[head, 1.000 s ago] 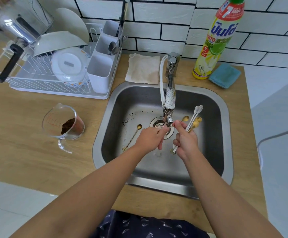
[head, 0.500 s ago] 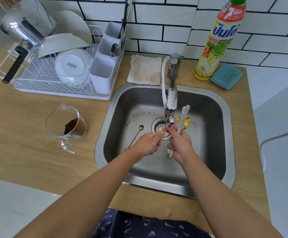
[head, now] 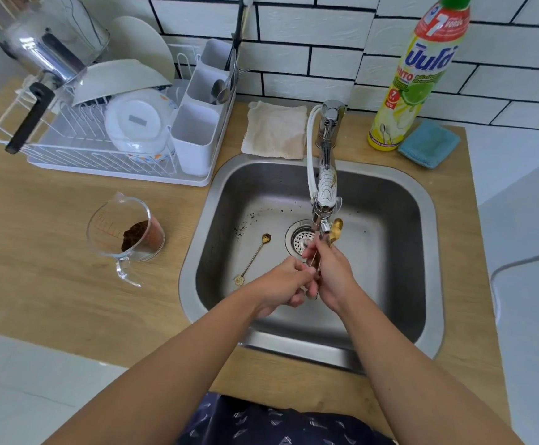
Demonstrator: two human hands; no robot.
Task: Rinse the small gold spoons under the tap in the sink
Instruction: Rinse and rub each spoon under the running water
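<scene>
From the head camera, the right hand [head: 334,274] held a bunch of small gold spoons [head: 336,229] in curled fingers, their bowls up by the tap [head: 325,191]. The left hand [head: 282,284] pinched their handles lower down. One more gold spoon [head: 255,254] lay on the sink [head: 390,252] floor, left of the drain [head: 300,240].
</scene>
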